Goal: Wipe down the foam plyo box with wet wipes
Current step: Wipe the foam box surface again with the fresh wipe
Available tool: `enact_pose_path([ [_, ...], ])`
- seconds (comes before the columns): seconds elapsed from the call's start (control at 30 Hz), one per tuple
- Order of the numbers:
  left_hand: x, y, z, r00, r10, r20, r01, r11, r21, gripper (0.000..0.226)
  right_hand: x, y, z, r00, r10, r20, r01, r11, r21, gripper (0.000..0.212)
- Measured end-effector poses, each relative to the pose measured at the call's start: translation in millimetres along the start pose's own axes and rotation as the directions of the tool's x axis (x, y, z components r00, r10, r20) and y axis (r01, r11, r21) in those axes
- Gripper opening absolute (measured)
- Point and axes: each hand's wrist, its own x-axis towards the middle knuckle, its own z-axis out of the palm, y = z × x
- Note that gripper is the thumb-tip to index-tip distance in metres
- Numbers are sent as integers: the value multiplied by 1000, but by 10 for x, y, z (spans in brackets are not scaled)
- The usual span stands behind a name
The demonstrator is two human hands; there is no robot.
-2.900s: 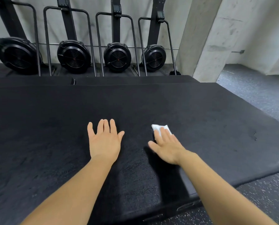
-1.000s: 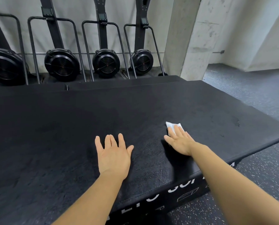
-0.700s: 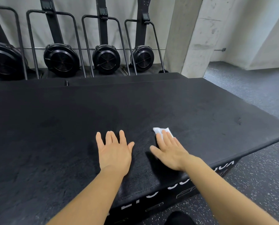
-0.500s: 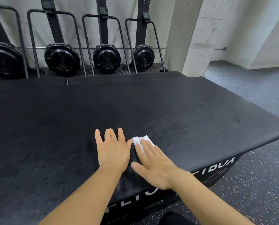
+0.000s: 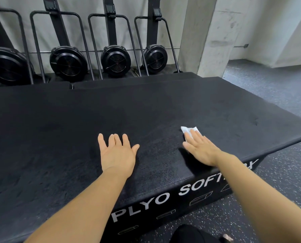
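The black foam plyo box (image 5: 146,109) fills most of the view, with white lettering "PLYO SOFT" on its near side. A white wet wipe (image 5: 188,130) lies on the box top near the right front edge. My right hand (image 5: 199,148) presses flat on the wipe with straight fingers, and only the wipe's far end shows beyond the fingertips. To its left, my left hand (image 5: 117,153) rests flat on the top, palm down, fingers straight, holding nothing.
Several black fan-wheel rowing machines (image 5: 115,60) stand upright against the far wall. A concrete pillar (image 5: 207,35) rises behind the box's far right corner. Speckled grey rubber floor (image 5: 277,95) lies to the right and in front.
My right hand has slid the wipe to the right, away from my left hand, which it was next to half a second ago. My left hand has stayed planted.
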Motion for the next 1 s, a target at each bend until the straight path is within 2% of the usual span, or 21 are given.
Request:
enact_pose_path([
  [0.1,8,4,0,1000,-3,7,3,1000,20,67,-100,-183,56,999,37,-30,-36,999,36,67],
  [0.23,11,6,-4,1000,-4,6,4,999,36,67,-500,-660,220,992,-103,-76,105,994,21,73],
  [0.43,-1,21,-20,1000,-21,22,20,999,49,68,-935,-1225,442,974,-212,83,214,977,-15,71],
  [0.6,-40,7,-40,999,-27,17,26,997,76,69,-921,-1125,381,953,-286,103,292,955,-53,62],
  [0.7,-51,6,-46,999,-27,34,24,995,93,69,-808,-826,245,947,-322,-23,321,947,-27,59],
  [0.8,-42,12,-37,999,-20,43,15,994,105,68,-664,-401,94,958,-263,-116,255,964,-77,53],
  [0.87,-41,9,-35,999,-14,51,9,995,103,67,-565,-142,30,980,-165,-110,153,982,-106,51],
  [1.0,-54,3,-35,997,-21,71,16,998,65,67,-455,0,29,998,22,-55,-23,1000,-18,60],
])
